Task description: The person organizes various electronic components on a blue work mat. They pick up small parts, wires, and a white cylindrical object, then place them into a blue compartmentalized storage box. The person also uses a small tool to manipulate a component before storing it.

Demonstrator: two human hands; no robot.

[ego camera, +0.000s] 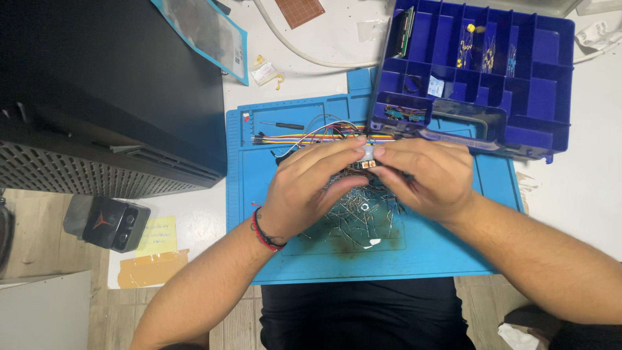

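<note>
At the centre of the blue rectangular silicone work mat [447, 253], the left hand [310, 188] and right hand [429, 176] meet fingertip to fingertip, together pinching a small pale electronic module [367, 155] above a heap of thin metal wire leads [359, 217]. Rainbow-coloured ribbon jumper wires [304, 137] lie along the mat's far edge. A dark blue plastic compartment box [518, 78] overlaps its far right corner. A yellow rectangular paper label [157, 236] lies off the mat's left edge.

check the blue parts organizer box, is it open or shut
Open: the blue organizer box has no lid over it, and its compartments lie exposed, some holding small components.
</note>
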